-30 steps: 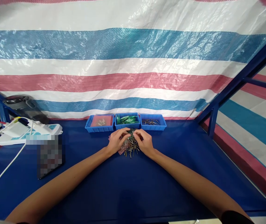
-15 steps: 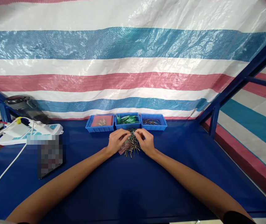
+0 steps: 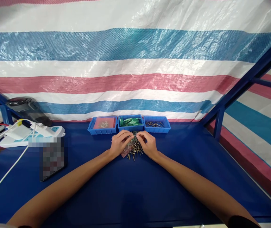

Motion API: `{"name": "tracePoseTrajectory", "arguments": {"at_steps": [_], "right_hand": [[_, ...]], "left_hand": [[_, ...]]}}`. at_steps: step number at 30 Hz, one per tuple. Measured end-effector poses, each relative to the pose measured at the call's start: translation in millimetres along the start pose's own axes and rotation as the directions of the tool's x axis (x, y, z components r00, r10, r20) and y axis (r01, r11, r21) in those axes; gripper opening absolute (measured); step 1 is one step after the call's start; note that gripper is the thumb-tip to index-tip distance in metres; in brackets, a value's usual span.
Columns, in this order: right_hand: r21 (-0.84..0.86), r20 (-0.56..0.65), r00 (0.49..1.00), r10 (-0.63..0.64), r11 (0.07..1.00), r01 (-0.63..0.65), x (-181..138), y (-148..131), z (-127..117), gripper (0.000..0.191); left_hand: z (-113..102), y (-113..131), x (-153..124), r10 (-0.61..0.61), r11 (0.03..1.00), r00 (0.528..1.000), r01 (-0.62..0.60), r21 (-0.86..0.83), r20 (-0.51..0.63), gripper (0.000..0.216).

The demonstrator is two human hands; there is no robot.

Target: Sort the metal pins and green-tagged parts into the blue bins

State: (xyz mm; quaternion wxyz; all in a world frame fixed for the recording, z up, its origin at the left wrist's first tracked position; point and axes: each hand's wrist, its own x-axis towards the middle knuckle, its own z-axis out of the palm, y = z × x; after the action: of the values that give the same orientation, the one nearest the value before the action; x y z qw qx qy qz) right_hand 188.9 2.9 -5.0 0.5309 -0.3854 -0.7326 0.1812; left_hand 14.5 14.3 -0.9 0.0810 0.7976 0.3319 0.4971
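Blue table cover: bare stretch on viewer's side of pin pile. Left hand and right hand over pin pile, fingertips meeting, both pinching small part; kind too small to tell. Three blue trays just behind pin pile; power strip well left of it. Striped tarp behind. Versus half-second earlier: hands in same place, fingertips slightly closer.

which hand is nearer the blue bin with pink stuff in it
Left. The left hand lies just before the pink-filled bin; the right hand is farther right, past the pile of pins.
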Motion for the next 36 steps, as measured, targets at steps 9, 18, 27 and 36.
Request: {"name": "tracePoseTrajectory", "arguments": {"at_steps": [9, 18, 27, 36], "right_hand": [[0.004, -0.005, 1.0, 0.005, 1.0, -0.005, 0.4, -1.3, -0.4, 0.016], [0.021, -0.014, 1.0, 0.003, 1.0, -0.003, -1.1, 2.7, 0.7, 0.018], [-0.016, 0.056, 0.998, 0.02, 1.0, -0.019, 0.2, 0.9, -0.3, 0.022], [-0.125, 0.101, 0.995, 0.022, 0.992, -0.009, 0.3, 4.6, 1.3, 0.031]], "left_hand": [[0.2, -0.6, -0.4, -0.026, 1.0, 0.999, 0.026, -0.002, 0.035, 0.011], [-1.3, 0.1, 1.2, 0.028, 0.999, 0.997, -0.027, -0.017, 0.071, 0.011], [-0.3, -1.3, -1.7, 0.03, 1.0, 0.999, -0.03, 0.005, 0.016, 0.014], [-3.6, 0.4, -3.2, -0.065, 0.998, 0.997, 0.066, -0.011, 0.04, 0.021]]}}
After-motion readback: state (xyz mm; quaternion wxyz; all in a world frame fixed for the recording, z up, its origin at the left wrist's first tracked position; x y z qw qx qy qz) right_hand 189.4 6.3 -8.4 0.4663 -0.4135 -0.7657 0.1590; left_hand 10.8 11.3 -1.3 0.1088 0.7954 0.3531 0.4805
